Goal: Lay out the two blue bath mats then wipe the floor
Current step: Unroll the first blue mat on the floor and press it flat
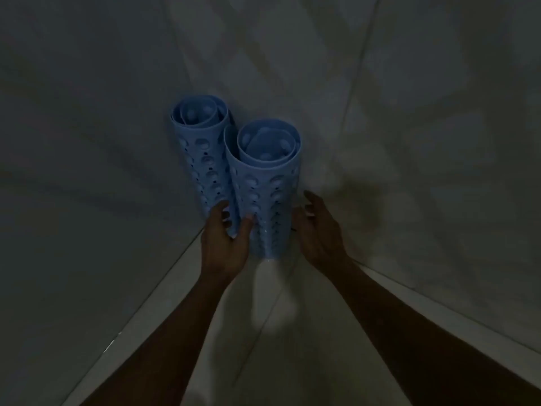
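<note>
Two rolled blue bath mats stand upright in the corner where two tiled walls meet the floor (292, 332), touching side by side. The light is dim. Furthest left is the far roll (199, 148), tucked against the left wall (87, 171). Just right of it, and nearer, stands the near roll (266, 186), its perforated side facing the camera.

The left hand (227, 238) reaches low on the near roll's left side; its grip is partly curled, thumb on the front of the roll and fingers slipped into the gap between the two rolls, so it seems to have hold of that roll's edge. The right hand (319, 230) is beside the right side of the same roll, fingers loosely spread and holding nothing; whether the fingertips touch the mat I cannot tell.

Judging by this, the first step is in hand: picking up a mat, with neither laid out and no wiping begun. The next move likely calls for the right hand to close on the roll, lift it clear of its neighbour, then unroll it flat on the floor.
</note>
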### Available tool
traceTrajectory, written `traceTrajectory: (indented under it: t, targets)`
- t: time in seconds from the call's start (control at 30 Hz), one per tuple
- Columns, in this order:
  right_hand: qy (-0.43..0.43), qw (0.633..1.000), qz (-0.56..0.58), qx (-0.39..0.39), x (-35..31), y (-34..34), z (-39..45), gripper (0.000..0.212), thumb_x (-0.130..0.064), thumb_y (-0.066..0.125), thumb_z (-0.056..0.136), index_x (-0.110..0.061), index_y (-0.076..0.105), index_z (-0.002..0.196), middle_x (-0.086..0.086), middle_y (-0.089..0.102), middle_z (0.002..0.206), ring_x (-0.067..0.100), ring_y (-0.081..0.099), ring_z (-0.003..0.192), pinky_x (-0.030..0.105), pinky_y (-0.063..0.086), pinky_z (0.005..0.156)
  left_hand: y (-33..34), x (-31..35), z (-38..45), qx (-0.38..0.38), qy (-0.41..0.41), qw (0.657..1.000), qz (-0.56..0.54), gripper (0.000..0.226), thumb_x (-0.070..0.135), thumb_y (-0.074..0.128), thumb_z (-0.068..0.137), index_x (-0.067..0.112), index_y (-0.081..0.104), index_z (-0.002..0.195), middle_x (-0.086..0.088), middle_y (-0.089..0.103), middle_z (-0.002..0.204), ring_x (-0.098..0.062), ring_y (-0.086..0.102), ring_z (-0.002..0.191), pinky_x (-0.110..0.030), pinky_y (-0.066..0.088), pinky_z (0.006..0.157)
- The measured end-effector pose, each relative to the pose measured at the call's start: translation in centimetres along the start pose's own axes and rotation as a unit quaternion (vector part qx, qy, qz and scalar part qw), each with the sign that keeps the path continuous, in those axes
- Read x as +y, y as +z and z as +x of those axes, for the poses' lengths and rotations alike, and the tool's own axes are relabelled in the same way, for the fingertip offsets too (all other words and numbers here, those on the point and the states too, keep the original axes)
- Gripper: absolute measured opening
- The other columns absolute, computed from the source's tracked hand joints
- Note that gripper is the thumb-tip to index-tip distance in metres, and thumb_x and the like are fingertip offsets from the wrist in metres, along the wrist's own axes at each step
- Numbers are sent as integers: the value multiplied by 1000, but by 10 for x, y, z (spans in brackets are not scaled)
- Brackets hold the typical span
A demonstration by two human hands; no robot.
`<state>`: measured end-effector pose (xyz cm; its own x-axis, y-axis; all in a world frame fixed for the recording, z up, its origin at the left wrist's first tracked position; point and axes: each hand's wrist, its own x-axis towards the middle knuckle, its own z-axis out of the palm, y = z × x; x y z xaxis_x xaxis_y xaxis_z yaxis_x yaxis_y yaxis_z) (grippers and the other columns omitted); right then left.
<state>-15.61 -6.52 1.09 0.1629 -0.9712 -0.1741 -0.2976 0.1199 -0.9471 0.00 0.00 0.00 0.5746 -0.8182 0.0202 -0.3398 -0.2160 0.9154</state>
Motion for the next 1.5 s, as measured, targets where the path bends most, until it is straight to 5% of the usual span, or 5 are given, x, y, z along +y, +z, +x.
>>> traceTrajectory:
  t: [0.23, 0.63, 0.93, 1.3, 1.5]
  targets:
    - [-100, 993, 59, 14, 51, 34, 35, 35, -46, 35, 106, -40, 43, 140, -31, 52, 124, -23, 50, 100, -2, 36, 90, 30, -46, 26, -5, 75, 996, -48, 60, 57, 49, 95, 25, 45, 146, 10, 54, 141, -8, 53, 127, -29, 43, 106]
    - [-123, 983, 132, 25, 60, 52, 54, 52, -66, 36, 96, -30, 53, 131, -24, 59, 120, -15, 54, 109, 13, 42, 96, 48, -45, 38, -42, 125, 986, -101, 39, 47, 44, 101, 44, 40, 139, 42, 42, 130, 28, 42, 118, 3, 33, 94]
    - [-93, 971, 217, -33, 61, 52, 38, 67, -74, 53, 87, -25, 64, 132, 0, 67, 132, 20, 61, 125, 48, 45, 110, 58, -64, 38, -28, 62, 974, -214, 74, 76, 50, 87, 34, 46, 147, 11, 54, 146, -8, 51, 134, -45, 41, 114]
    - [34, 978, 171, 118, 40, -15, -59, 76, -83, 55, 74, -17, 61, 112, -2, 71, 110, 14, 70, 101, 41, 57, 91, 63, -23, -41, -142, -58, 950, -271, 64, 82, 66, 68, 31, 69, 106, -1, 73, 112, -22, 69, 107, -54, 55, 94]
    - [67, 958, 150, 235, 44, -86, -127, 87, -93, 47, 69, -20, 59, 115, 1, 67, 117, 23, 64, 113, 48, 51, 100, 98, 22, -102, -274, -94, 914, -283, 91, 88, 65, 62, 24, 66, 127, 4, 73, 120, -18, 70, 109, -49, 56, 95]
